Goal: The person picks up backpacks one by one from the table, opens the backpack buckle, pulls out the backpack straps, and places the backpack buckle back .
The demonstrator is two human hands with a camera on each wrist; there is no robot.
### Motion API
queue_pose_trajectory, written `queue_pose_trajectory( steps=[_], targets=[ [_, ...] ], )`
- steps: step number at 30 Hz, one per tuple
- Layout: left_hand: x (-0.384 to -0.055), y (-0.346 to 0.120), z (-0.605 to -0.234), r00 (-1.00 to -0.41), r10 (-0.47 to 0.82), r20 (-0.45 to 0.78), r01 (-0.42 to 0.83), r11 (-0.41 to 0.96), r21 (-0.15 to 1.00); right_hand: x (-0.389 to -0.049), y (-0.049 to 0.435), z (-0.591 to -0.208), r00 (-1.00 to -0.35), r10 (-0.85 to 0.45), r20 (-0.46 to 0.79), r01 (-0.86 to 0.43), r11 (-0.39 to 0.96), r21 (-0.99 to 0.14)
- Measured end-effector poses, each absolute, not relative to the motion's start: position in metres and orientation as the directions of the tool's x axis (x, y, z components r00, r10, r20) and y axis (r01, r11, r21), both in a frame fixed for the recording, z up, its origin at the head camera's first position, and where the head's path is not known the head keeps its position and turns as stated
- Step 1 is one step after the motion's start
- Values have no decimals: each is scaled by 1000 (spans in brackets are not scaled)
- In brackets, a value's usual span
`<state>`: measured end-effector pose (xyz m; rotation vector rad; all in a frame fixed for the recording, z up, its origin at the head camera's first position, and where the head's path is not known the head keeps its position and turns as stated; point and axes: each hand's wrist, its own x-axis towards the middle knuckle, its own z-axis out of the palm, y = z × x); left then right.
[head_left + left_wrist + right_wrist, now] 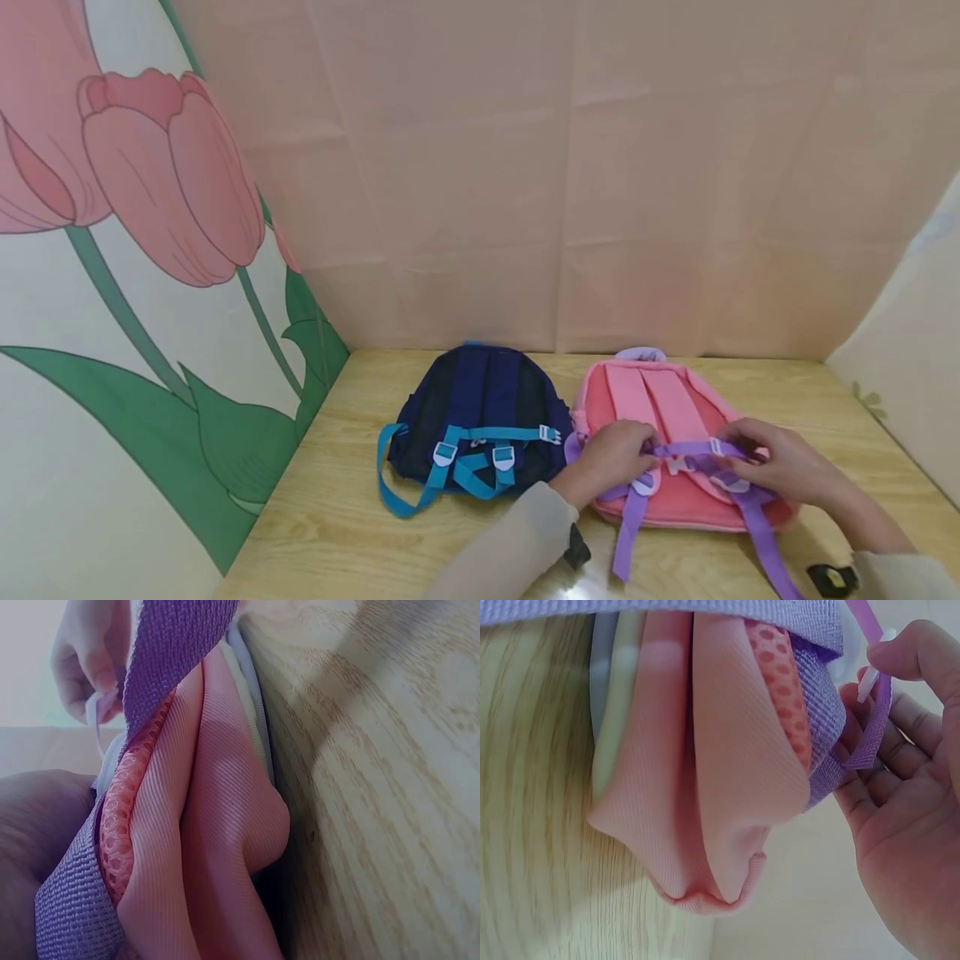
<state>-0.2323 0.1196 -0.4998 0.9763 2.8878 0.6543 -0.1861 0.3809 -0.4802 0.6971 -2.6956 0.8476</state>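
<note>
A pink backpack (pixel 697 517) lies on the table with its strap side up. Across it runs a thin purple chest strap (pixel 684 450), stretched between both hands. My left hand (pixel 611 454) pinches the strap's left part. At the other side, thumb and fingers of my right hand (pixel 787 460) pinch the strap by a white plastic slider (pixel 868 684), its short purple end poking out. Between the hands a white buckle piece (pixel 677 465) shows below the strap. In the left wrist view the left hand (pixel 41 817) is partly hidden behind a purple shoulder strap (pixel 169 664).
A dark blue backpack (pixel 483 392) with turquoise straps (pixel 420 498) lies just left of the pink one. Wide purple straps (pixel 632 533) hang over the pink bag's front edge onto the wooden table (pixel 322 508). A brownish backdrop (pixel 450 183) stands behind.
</note>
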Motion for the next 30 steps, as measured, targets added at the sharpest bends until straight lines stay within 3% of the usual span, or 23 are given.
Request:
queue_pose_trajectory(
  steps=[11, 19, 30],
  targets=[
    [-233, 120, -501, -808, 578, 114, 571, 719, 397, -184, 385, -479, -846, -366, 387, -521, 721, -456],
    [-234, 119, -501, -802, 583, 128, 582, 717, 383, -186, 385, -479, -830, -393, 395, -553, 664, -502],
    [-231, 118, -500, -803, 582, 132, 583, 720, 376, -185, 385, -482, -861, -396, 319, -508, 650, -565]
  ],
)
